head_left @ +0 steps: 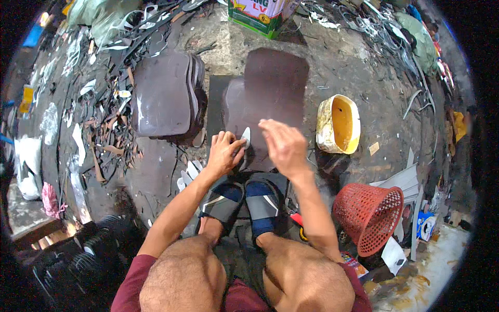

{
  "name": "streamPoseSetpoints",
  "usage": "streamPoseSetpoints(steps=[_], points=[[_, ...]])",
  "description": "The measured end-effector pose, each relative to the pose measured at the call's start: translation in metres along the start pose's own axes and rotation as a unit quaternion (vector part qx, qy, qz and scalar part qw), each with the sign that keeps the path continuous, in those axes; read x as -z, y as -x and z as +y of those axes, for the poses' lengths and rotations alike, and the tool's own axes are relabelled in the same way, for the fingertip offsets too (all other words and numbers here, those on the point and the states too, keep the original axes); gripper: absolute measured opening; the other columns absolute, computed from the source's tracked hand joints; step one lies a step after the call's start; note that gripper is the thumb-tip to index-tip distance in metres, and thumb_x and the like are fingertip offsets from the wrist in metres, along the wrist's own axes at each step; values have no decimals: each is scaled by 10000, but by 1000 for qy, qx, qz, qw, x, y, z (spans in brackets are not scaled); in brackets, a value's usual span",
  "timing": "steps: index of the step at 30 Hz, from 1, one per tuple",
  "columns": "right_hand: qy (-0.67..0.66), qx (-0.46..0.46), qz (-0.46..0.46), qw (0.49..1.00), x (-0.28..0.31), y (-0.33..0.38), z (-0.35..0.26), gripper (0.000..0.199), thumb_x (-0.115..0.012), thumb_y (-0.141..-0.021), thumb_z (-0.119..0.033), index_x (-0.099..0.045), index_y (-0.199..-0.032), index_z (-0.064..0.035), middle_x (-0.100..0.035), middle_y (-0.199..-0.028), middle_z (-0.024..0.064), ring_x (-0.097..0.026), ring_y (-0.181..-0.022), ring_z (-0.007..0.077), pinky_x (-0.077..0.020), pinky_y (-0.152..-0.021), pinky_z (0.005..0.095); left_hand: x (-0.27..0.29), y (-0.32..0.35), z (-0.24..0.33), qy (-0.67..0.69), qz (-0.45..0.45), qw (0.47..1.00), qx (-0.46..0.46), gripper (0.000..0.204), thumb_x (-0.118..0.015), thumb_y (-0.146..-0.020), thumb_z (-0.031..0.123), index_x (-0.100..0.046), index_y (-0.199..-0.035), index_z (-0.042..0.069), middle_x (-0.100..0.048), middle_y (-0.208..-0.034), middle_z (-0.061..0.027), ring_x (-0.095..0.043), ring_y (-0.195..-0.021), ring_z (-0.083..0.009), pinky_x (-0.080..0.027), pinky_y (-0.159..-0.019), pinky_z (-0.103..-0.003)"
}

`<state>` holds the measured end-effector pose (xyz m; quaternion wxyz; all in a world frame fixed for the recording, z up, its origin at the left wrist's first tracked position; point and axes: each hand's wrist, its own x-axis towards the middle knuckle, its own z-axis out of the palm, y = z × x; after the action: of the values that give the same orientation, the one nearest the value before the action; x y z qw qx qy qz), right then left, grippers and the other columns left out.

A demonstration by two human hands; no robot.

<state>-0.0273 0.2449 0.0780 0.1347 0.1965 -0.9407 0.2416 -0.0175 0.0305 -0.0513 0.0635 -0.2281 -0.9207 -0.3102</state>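
Note:
In front of my feet lie dark brown sheets (276, 78) with rounded corners, overlapping on a black mat. My left hand (224, 152) is closed at their near left edge, its thumb and fingers pinching a small white pointed piece (246, 135). Over the sheets' near right part is my right hand (286, 150), slightly blurred, with fingers stretched forward and nothing visible in them. Several white rounded strips (191, 172) lie on the floor beside my left foot. A stack of similar brown sheets (162, 96) rests to the left.
Right of the sheets stands a cut-off white container (322, 125) with amber liquid. A red perforated basket (364, 216) lies tilted nearer me. Beyond the sheets is a green-and-white tin (262, 18). Scraps (96, 117) litter the left floor; black slotted items (88, 265) sit lower left.

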Motion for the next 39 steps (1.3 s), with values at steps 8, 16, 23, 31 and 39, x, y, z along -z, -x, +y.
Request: streamPoseSetpoints(steps=[8, 16, 23, 31, 39], points=[[-6, -17, -12, 1000, -99, 62, 11, 317, -714, -901, -141, -700, -1213, -85, -707, -1270, 78, -659, -1190, 270, -512, -991, 436, 5, 8, -17, -45, -39, 998, -37, 433, -771, -770, 225, -757, -1203, 210, -566, -1015, -83, -519, -1001, -295, -414, -896, -458], [-21, -18, -97, 995, -77, 33, 23, 193, -680, -911, -105, -719, -1097, -74, -734, -1018, 95, -702, -957, 296, -568, -818, 418, 1, 9, -17, -24, -34, 999, -20, 375, -781, -779, 235, -775, -1152, 194, -591, -1045, -70, -523, -1015, -296, -412, -890, -454], [85, -77, -195, 974, -95, 26, 6, 271, -645, -883, -155, -701, -1132, -64, -663, -1143, 84, -638, -1096, 304, -551, -886, 474, -8, 28, 17, -67, 81, 994, 8, 293, -786, -764, 208, -761, -1054, 175, -591, -997, -69, -550, -977, -310, -419, -859, -460], [157, 21, -172, 972, -90, 35, -4, 179, -704, -830, -180, -728, -988, -99, -699, -1005, 56, -690, -1003, 245, -485, -830, 408, -3, 38, 15, -131, 24, 991, 25, 283, -757, -880, 339, -748, -1098, 157, -600, -1048, -100, -547, -1026, -318, -419, -907, -484], [-77, -124, -224, 964, -75, 18, 22, 406, -748, -860, -287, -709, -1196, -63, -685, -1261, 112, -634, -1195, 311, -468, -998, 491, 11, 32, 15, -58, -17, 998, 23, 439, -692, -953, 398, -677, -1300, 130, -565, -1364, -152, -489, -1293, -370, -384, -1074, -531]])
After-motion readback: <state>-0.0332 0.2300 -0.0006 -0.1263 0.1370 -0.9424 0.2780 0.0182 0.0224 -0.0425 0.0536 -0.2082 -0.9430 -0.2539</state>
